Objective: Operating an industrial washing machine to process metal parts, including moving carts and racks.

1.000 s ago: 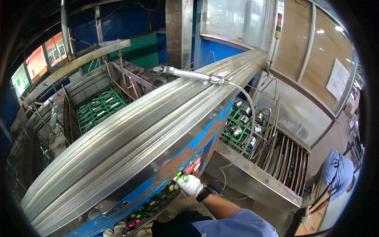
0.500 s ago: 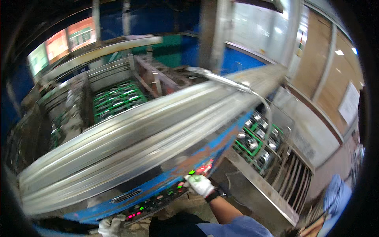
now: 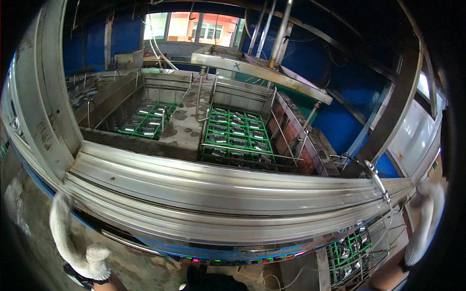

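Observation:
My left hand [image 3: 75, 240], in a white knit glove, is raised at the lower left. Its fingers stretch up to the left end of the long metal rail [image 3: 218, 194], with the thumb apart and nothing seen in it. Whether the fingertips touch the rail I cannot tell. At the right, my white-gloved right hand [image 3: 427, 220] is lifted beside the rail's other end, slightly blurred, its fingers pointing up and holding nothing visible. Below the rail, between my hands, runs a blue-edged panel with small lit indicators [image 3: 218, 261].
Beyond the rail, tanks hold a green rack [image 3: 238, 131] and a smaller green rack [image 3: 145, 121] of shiny metal parts. Another green rack [image 3: 347, 254] sits at the lower right. A metal post [image 3: 53, 97] rises at left; a pale beam [image 3: 262, 72] spans above the tanks.
My right hand has left the lit panel and risen to the right. My left hand has come up from the panel's left end. The view has turned toward the tanks.

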### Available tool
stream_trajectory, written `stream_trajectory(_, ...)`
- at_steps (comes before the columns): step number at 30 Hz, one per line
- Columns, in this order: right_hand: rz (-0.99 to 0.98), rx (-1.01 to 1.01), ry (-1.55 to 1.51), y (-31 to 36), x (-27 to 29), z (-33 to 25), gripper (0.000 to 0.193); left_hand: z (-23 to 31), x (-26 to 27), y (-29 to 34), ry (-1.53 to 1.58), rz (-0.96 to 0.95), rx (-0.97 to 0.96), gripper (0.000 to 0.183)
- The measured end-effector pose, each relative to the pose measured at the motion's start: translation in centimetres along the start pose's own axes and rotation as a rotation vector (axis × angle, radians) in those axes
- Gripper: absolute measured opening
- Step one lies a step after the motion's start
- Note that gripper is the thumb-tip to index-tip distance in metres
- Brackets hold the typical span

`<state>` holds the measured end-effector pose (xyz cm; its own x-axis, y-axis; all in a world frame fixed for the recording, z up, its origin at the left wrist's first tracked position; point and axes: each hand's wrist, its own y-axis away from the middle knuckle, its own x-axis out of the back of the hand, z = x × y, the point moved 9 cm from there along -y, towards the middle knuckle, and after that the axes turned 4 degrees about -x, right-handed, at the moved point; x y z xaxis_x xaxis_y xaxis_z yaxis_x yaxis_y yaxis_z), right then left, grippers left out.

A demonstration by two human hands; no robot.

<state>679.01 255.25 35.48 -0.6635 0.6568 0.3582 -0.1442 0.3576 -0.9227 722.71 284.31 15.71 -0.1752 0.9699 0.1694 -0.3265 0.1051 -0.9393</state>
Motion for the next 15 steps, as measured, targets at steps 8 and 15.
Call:
stream_trajectory(8,-0.287,1.024,0.153,-10.4,-21.6,-23.9,0.032,6.6,-5.7,-12.2,-0.352,-0.361,-0.321,0.083)
stream_trajectory(15,-0.332,1.28,0.16,-10.3,-38.4,-30.2,0.02,3.4,-9.5,-13.8,-0.244,-0.506,-0.148,0.073)
